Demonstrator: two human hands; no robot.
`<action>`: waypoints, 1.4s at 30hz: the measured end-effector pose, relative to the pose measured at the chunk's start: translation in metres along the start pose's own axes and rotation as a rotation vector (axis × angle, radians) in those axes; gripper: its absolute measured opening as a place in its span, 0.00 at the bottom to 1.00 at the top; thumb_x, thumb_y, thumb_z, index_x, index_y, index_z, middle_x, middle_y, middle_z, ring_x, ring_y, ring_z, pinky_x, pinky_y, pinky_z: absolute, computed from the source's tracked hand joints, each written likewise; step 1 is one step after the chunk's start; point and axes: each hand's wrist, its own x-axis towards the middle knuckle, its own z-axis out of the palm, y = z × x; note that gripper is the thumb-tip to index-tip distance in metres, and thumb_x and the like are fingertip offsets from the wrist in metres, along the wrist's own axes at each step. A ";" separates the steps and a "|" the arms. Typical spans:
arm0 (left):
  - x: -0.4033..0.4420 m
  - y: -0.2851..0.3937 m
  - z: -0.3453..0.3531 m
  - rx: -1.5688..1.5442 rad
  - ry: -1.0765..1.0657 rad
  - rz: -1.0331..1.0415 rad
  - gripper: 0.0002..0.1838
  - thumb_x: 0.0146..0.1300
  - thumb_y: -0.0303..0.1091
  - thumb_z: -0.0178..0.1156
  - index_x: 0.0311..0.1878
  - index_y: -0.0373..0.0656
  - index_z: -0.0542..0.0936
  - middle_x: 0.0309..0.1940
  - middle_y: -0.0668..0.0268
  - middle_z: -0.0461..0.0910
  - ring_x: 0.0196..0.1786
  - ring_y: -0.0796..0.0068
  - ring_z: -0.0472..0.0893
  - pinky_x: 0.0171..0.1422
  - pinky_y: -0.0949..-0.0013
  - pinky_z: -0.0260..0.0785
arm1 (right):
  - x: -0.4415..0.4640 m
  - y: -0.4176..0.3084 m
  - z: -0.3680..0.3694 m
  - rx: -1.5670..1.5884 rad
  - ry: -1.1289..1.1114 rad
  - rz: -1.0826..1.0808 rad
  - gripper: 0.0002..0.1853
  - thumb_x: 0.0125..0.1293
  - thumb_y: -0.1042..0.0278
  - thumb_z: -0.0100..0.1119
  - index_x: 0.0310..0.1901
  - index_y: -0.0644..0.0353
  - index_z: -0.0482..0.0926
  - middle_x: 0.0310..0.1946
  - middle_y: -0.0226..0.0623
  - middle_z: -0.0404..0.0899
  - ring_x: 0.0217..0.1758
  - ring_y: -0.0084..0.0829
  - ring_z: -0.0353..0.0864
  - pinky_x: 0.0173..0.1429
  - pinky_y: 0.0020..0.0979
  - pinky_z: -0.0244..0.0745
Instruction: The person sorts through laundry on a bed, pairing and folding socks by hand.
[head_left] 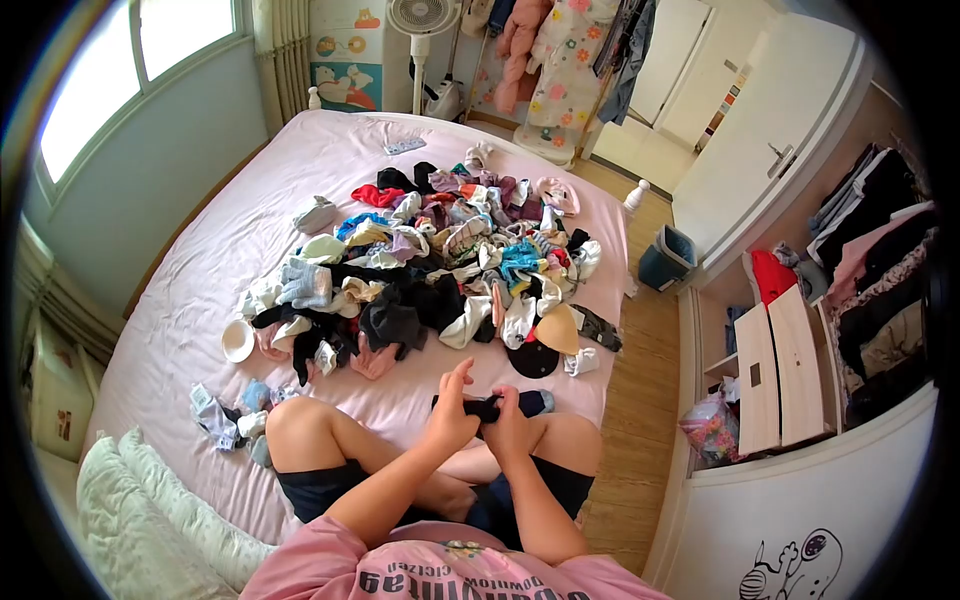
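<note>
In front of my crossed legs, a small black sock point(483, 409) is stretched between my two hands. My left hand point(455, 415) grips it with the thumb side, the index finger raised and the other fingers partly bent. Curled around the other end of the sock is my right hand point(512, 420). Just past the right hand, by my knee, lies a dark sock with a grey-blue tip point(541, 400). Ahead is a big mixed heap of socks and small garments point(430, 260) on the pink bed sheet point(200, 290).
A small group of rolled socks point(240, 415) lies beside my left knee. A white cup-shaped piece point(238, 341), a beige cup-shaped piece point(558, 330) and a black round piece point(532, 359) edge the heap. Pillows point(150, 520) are at left; an open wardrobe point(800, 330) and bin point(667, 258) at right.
</note>
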 end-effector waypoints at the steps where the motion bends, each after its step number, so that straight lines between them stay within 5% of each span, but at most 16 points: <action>1: -0.003 -0.003 0.006 -0.076 0.020 -0.003 0.41 0.35 0.17 0.54 0.61 0.45 0.58 0.38 0.60 0.63 0.35 0.63 0.72 0.39 0.67 0.67 | 0.005 0.005 0.004 -0.008 -0.018 0.057 0.26 0.44 0.69 0.63 0.46 0.56 0.63 0.25 0.39 0.76 0.30 0.40 0.77 0.34 0.35 0.69; 5: -0.010 -0.007 0.009 0.071 -0.064 0.105 0.42 0.34 0.15 0.52 0.61 0.44 0.58 0.33 0.66 0.59 0.34 0.73 0.68 0.42 0.76 0.63 | 0.018 0.039 0.026 0.135 -0.042 -0.025 0.22 0.45 0.69 0.61 0.43 0.56 0.65 0.23 0.35 0.77 0.29 0.34 0.78 0.34 0.32 0.69; 10: -0.005 -0.014 -0.008 0.370 -0.071 0.030 0.36 0.34 0.22 0.58 0.55 0.44 0.65 0.27 0.62 0.66 0.34 0.63 0.70 0.38 0.67 0.64 | 0.007 0.018 0.026 0.315 0.054 -0.133 0.34 0.43 0.82 0.56 0.57 0.59 0.60 0.27 0.36 0.71 0.31 0.29 0.73 0.38 0.27 0.68; 13: 0.003 -0.043 -0.009 0.387 0.064 0.023 0.36 0.35 0.24 0.61 0.55 0.46 0.65 0.29 0.61 0.68 0.34 0.62 0.72 0.37 0.66 0.64 | -0.006 -0.008 0.018 0.217 0.052 -0.162 0.34 0.42 0.81 0.55 0.57 0.58 0.60 0.31 0.37 0.71 0.35 0.34 0.74 0.40 0.31 0.69; 14: 0.005 -0.024 -0.016 0.485 0.011 -0.123 0.31 0.40 0.23 0.60 0.53 0.46 0.68 0.42 0.59 0.71 0.43 0.59 0.74 0.42 0.65 0.68 | -0.011 -0.010 0.018 0.244 0.015 -0.138 0.32 0.47 0.82 0.53 0.57 0.60 0.59 0.33 0.36 0.73 0.37 0.28 0.75 0.42 0.26 0.69; 18: 0.012 -0.056 -0.028 0.200 -0.067 -0.019 0.17 0.42 0.17 0.55 0.39 0.40 0.79 0.41 0.59 0.76 0.41 0.65 0.77 0.45 0.71 0.68 | -0.015 -0.002 0.018 1.101 -0.355 0.100 0.30 0.54 0.83 0.51 0.59 0.60 0.57 0.42 0.37 0.74 0.43 0.23 0.74 0.49 0.22 0.67; 21: 0.004 -0.046 -0.023 -0.274 -0.151 -0.608 0.14 0.43 0.16 0.54 0.35 0.38 0.79 0.39 0.61 0.77 0.40 0.72 0.76 0.43 0.74 0.67 | -0.009 -0.001 0.003 1.179 -0.387 0.130 0.29 0.56 0.79 0.52 0.60 0.60 0.55 0.42 0.37 0.74 0.43 0.24 0.74 0.48 0.22 0.68; 22: 0.002 -0.051 -0.022 -0.331 -0.164 -0.606 0.13 0.43 0.15 0.53 0.34 0.39 0.78 0.36 0.65 0.77 0.39 0.74 0.75 0.45 0.74 0.67 | -0.008 0.000 -0.001 1.216 -0.426 0.130 0.28 0.58 0.77 0.52 0.60 0.59 0.54 0.43 0.37 0.74 0.43 0.23 0.74 0.48 0.22 0.68; 26: -0.001 -0.055 -0.022 -0.554 -0.216 -0.418 0.21 0.44 0.13 0.50 0.45 0.38 0.73 0.38 0.62 0.76 0.41 0.75 0.75 0.47 0.73 0.67 | -0.013 -0.008 -0.006 1.200 -0.461 0.140 0.27 0.56 0.78 0.54 0.57 0.58 0.56 0.39 0.37 0.74 0.40 0.20 0.72 0.45 0.19 0.67; 33: -0.011 -0.032 -0.020 -0.681 -0.009 -0.428 0.31 0.41 0.12 0.48 0.55 0.40 0.67 0.37 0.63 0.72 0.41 0.72 0.74 0.48 0.73 0.67 | -0.006 -0.008 -0.008 1.088 -0.344 0.153 0.32 0.47 0.81 0.59 0.54 0.58 0.57 0.39 0.38 0.74 0.40 0.24 0.74 0.46 0.24 0.70; 34: -0.012 -0.031 -0.020 -0.678 -0.043 -0.409 0.32 0.40 0.13 0.46 0.55 0.38 0.66 0.40 0.60 0.72 0.45 0.70 0.73 0.51 0.72 0.66 | -0.003 -0.003 -0.003 1.104 -0.286 0.172 0.30 0.48 0.80 0.60 0.52 0.59 0.57 0.33 0.38 0.75 0.35 0.22 0.75 0.40 0.21 0.71; 39: -0.014 -0.035 -0.018 -1.150 -0.244 -0.556 0.26 0.46 0.20 0.48 0.54 0.35 0.67 0.46 0.59 0.73 0.50 0.67 0.73 0.57 0.67 0.63 | 0.015 0.003 -0.001 1.033 -0.090 0.245 0.23 0.52 0.75 0.60 0.48 0.59 0.61 0.28 0.36 0.75 0.28 0.21 0.74 0.32 0.20 0.70; 42: -0.020 -0.014 -0.023 -1.284 -0.373 -0.732 0.17 0.55 0.26 0.54 0.50 0.39 0.71 0.45 0.64 0.75 0.48 0.72 0.74 0.55 0.68 0.65 | 0.019 0.004 -0.003 0.941 -0.161 0.176 0.22 0.53 0.71 0.62 0.47 0.59 0.63 0.27 0.36 0.76 0.26 0.20 0.74 0.29 0.18 0.68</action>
